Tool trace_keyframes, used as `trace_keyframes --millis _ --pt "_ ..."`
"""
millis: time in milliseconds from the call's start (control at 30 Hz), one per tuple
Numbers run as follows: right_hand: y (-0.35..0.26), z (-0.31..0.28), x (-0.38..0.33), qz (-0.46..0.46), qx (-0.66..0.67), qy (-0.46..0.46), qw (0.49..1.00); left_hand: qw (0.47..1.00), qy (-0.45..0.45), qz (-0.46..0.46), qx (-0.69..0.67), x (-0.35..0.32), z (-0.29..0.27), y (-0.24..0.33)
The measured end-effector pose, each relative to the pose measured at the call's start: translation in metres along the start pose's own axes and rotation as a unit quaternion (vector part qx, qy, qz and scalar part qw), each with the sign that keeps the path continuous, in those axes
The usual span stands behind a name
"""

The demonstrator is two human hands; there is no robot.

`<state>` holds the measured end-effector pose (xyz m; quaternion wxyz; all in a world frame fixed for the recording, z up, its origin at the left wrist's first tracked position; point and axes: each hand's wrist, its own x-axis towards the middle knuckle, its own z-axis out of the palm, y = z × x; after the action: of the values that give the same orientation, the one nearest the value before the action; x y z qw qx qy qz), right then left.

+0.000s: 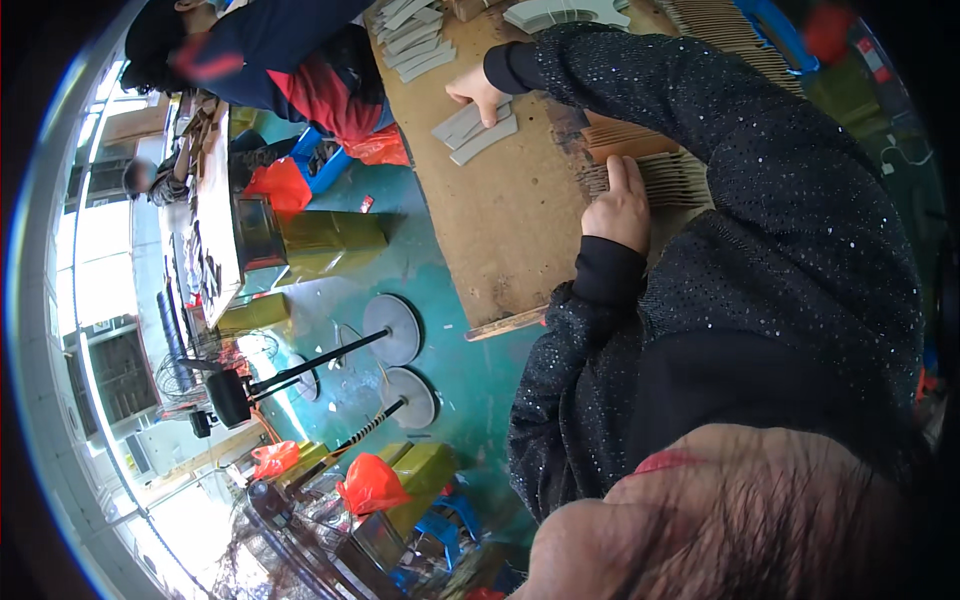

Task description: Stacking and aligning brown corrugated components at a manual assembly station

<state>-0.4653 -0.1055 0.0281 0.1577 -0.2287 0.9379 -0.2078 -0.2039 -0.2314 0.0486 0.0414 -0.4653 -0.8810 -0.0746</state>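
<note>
While the left hand (pixel 618 208) presses ribbed cardboard (pixel 660 180) flat, the right hand (pixel 478 92) pinches grey strips (pixel 475 132) — both without a closed grip.

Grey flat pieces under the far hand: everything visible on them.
The grey flat pieces are a few thin, elongated strips, matte like card or board, fanned and overlapping, lying flat on the brown worktable. The left hand presses its fingers on their upper end. A bigger stack of similar pieces lies further up the table, apart.
</note>
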Motion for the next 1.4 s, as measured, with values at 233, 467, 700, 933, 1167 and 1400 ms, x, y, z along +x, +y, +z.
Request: trace_keyframes --millis 233,467,700,933,1167,1400 --pt "-0.025 0.016 -0.037 -0.045 0.021 0.022 0.999 1.0 0.024 -0.011 -0.012 0.002 0.001 -0.001" --pt "-0.019 0.019 -0.054 0.005 0.029 0.185 0.982 1.0 0.009 0.01 -0.009 0.0 0.005 0.005" --pt "-0.033 0.019 -0.03 0.117 -0.028 0.08 0.99 1.0 -0.013 0.013 -0.008 0.002 0.001 0.002" --pt "-0.046 0.025 -0.054 0.003 0.145 0.09 0.985 1.0 -0.006 0.005 -0.009 0.001 0.003 0.002" --pt "-0.067 0.039 -0.05 0.074 -0.053 0.009 0.996 0.997 -0.077 0.031 -0.005 0.003 -0.005 0.004" --pt "-0.06 0.037 -0.118 -0.046 0.078 0.227 0.97 0.994 -0.111 -0.007 -0.005 0.006 -0.011 0.007"
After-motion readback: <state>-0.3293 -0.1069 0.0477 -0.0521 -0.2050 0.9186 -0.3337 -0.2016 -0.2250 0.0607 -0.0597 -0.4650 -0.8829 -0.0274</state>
